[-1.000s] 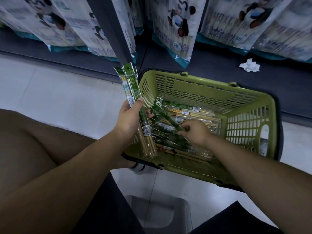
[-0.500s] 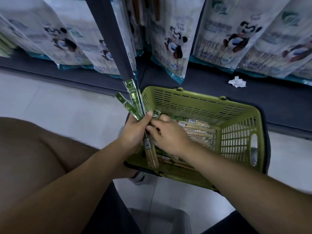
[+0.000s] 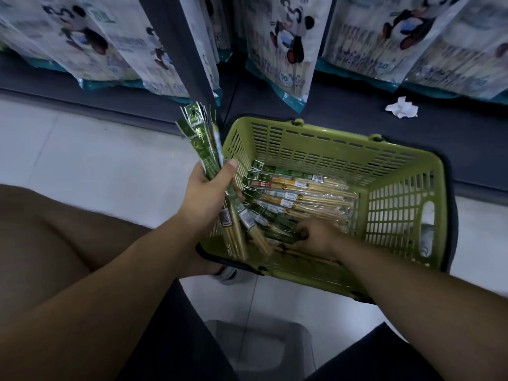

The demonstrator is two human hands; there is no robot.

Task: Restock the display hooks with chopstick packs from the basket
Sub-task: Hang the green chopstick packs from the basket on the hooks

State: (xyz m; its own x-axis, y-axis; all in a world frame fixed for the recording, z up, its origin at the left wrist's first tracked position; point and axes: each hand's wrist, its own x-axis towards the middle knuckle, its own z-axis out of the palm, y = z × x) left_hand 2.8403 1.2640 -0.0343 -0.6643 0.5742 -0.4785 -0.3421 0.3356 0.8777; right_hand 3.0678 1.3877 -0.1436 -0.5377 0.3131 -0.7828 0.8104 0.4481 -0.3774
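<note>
A green plastic basket (image 3: 406,166) sits on the floor in front of a low dark shelf. Several chopstick packs (image 3: 302,193) with green header cards lie inside it. My left hand (image 3: 209,196) grips a bundle of several chopstick packs (image 3: 203,141) upright at the basket's left rim, green headers pointing up. My right hand (image 3: 316,236) reaches down into the near part of the basket, fingers curled on a pack lying there (image 3: 283,235). No display hooks are in view.
Large white bags with a panda print (image 3: 286,50) hang or stand along the dark shelf (image 3: 357,116) behind the basket. A crumpled white paper (image 3: 401,110) lies on the shelf at right. A grey stool (image 3: 261,350) is under me, my knee at left.
My right hand passed a pack to the left hand's bundle, then moved back down into the basket's near side. The left hand's bundle is thicker.
</note>
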